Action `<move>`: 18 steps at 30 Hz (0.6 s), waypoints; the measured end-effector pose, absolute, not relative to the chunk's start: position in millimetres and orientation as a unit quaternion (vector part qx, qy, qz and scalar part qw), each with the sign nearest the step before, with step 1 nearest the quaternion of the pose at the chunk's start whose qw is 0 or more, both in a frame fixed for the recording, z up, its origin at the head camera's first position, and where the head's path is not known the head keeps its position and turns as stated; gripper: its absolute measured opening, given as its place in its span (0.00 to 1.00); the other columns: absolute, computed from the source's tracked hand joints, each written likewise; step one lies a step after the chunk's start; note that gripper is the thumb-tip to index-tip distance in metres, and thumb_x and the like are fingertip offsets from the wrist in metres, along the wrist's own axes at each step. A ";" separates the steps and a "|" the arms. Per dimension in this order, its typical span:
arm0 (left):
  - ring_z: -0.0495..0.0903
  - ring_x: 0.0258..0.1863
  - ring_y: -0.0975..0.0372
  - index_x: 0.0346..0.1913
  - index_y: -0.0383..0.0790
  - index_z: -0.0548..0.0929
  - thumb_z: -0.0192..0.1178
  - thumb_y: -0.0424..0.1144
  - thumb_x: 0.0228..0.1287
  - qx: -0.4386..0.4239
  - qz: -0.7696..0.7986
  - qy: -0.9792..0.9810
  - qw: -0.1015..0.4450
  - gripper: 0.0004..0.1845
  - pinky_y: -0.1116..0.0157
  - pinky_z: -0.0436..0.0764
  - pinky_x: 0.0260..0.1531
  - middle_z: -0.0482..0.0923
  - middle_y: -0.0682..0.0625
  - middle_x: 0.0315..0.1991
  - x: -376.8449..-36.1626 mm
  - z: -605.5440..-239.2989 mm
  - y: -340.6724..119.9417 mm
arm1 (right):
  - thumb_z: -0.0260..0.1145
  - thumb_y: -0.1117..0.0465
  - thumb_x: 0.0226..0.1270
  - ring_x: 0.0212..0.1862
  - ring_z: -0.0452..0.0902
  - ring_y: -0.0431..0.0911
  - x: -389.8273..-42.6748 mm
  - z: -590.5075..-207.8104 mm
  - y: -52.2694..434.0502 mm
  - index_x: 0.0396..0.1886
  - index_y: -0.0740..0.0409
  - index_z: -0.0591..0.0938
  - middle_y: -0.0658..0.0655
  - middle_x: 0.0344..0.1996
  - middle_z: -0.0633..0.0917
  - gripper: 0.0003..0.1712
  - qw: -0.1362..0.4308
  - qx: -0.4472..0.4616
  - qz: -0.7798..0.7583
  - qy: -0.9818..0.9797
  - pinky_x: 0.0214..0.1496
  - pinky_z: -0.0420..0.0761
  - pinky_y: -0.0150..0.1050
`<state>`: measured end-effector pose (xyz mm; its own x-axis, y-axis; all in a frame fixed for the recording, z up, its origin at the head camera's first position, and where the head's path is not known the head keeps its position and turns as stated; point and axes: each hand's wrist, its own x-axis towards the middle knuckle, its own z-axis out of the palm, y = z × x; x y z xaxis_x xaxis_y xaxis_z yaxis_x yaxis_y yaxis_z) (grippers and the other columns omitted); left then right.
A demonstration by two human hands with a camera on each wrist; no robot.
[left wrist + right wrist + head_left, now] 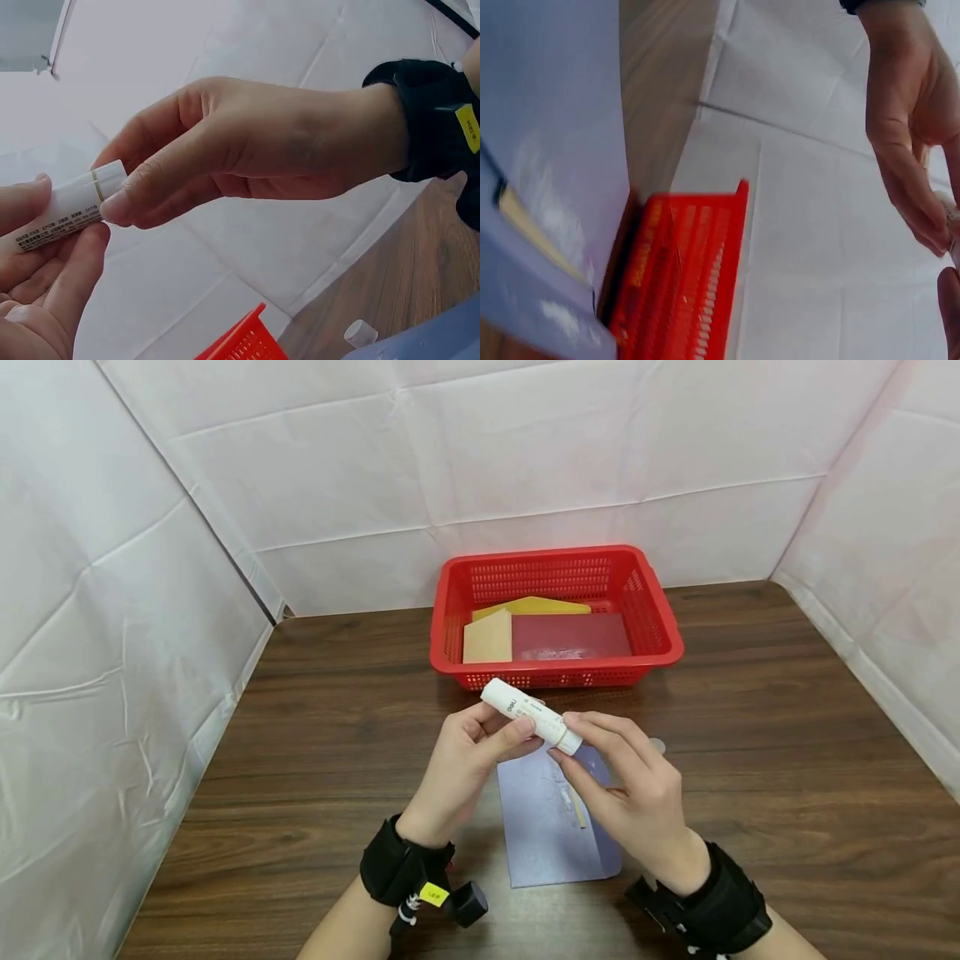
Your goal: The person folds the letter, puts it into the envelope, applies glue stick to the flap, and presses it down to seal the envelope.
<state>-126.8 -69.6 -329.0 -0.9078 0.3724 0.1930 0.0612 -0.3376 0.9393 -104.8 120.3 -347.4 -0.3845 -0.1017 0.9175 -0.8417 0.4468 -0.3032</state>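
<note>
Between both hands, above the table, a white glue stick [501,696] with printed lettering is held at a slant. My left hand [461,764] grips its barrel between thumb and fingers. With thumb and fingertips, my right hand [637,789] pinches the end near a thin line, seen clearly in the left wrist view on the glue stick [66,201]. Below the hands lies a lavender-blue envelope [536,835]; whitish smears and a narrow pale yellow strip [540,240] show on it. A small translucent whitish cap [361,334] rests on the table beside the envelope.
At the table's back stands a red perforated basket [660,647]. Inside it are a yellow envelope [540,605], a cream envelope [487,639] and a dark red envelope [570,635]. White sheeting [337,485] encloses the wood-grain table [337,727] at the back and sides.
</note>
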 end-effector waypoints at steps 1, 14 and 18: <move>0.83 0.52 0.57 0.60 0.23 0.77 0.64 0.34 0.70 0.188 0.798 0.564 0.102 0.21 0.55 0.81 0.54 0.83 0.42 0.50 -126.6 -329.1 -69.9 | 0.69 0.52 0.71 0.40 0.85 0.51 -105.3 -347.4 119.5 0.45 0.71 0.86 0.64 0.39 0.86 0.22 0.464 0.329 0.398 -0.719 0.53 0.79 0.26; 0.83 0.48 0.58 0.57 0.30 0.82 0.70 0.44 0.65 0.249 0.739 0.625 0.013 0.25 0.63 0.83 0.49 0.84 0.42 0.52 -120.7 -327.3 -72.4 | 0.60 0.73 0.72 0.46 0.82 0.43 -91.7 -328.0 133.0 0.56 0.60 0.85 0.56 0.49 0.87 0.17 -0.032 0.107 0.810 -0.575 0.51 0.83 0.36; 0.83 0.48 0.58 0.58 0.28 0.81 0.70 0.43 0.65 0.253 0.736 0.627 0.010 0.25 0.62 0.83 0.50 0.84 0.42 0.52 -121.2 -327.5 -71.5 | 0.60 0.72 0.72 0.47 0.82 0.43 -93.1 -328.9 134.3 0.57 0.61 0.84 0.56 0.50 0.86 0.17 -0.044 0.103 0.812 -0.572 0.52 0.83 0.36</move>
